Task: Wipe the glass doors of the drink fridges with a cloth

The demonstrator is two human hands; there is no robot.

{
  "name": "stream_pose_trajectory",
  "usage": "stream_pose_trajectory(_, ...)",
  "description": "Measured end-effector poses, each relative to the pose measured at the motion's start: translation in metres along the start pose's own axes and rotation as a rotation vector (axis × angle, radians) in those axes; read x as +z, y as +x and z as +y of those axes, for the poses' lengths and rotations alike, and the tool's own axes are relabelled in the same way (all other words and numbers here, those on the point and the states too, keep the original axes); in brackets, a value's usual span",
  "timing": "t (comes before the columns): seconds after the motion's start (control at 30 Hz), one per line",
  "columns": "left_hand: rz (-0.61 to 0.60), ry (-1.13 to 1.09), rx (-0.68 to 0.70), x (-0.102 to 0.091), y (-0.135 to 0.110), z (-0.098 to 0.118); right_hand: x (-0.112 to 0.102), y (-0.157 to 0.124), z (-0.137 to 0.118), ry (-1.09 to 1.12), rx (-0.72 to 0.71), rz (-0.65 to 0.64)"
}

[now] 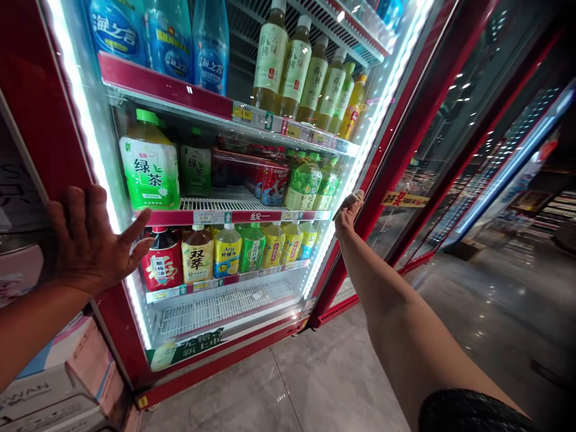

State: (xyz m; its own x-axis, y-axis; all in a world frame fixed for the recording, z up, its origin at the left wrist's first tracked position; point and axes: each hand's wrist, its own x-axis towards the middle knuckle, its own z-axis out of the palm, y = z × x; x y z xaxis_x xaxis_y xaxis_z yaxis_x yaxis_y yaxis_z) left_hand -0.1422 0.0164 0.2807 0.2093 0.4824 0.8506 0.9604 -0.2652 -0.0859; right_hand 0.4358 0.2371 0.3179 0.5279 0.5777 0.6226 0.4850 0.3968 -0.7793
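Observation:
My left hand point(92, 243) is spread wide with nothing in it, at the left red frame and light strip of a drinks cooler point(234, 350). Whether its palm touches the surface, I cannot tell. Reaching far forward, my right hand point(347, 217) is closed around a small pale, cloth-like thing point(357, 196) at the cooler's right edge. Most of that thing is hidden by the fingers. Between my hands are shelves with a large green tea bottle point(150, 171), a dark red bottle point(162, 264) and a yellow-labelled bottle point(227, 252).
Blue bottles point(168, 42) and pale-labelled tea bottles point(294, 69) fill the upper shelf. Stacked cartons point(58, 375) stand at lower left. More red-framed glass doors point(407, 174) line the right, above a grey tiled floor point(252, 396).

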Motion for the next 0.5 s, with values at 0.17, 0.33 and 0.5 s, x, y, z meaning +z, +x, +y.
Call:
stream_pose_trajectory(0.17,0.056,0.027,0.258,0.029,0.035,0.062,0.001,0.003,0.001,0.002,0.003,0.024)
stream_pose_trajectory(0.33,0.026,0.031,0.465,0.071,0.098,0.143,0.000,0.004,-0.007,-0.004,-0.077,0.000)
stream_pose_trajectory(0.5,-0.170,0.015,0.492,0.099,0.142,0.204,0.001,0.004,-0.012,-0.008,0.022,0.032)
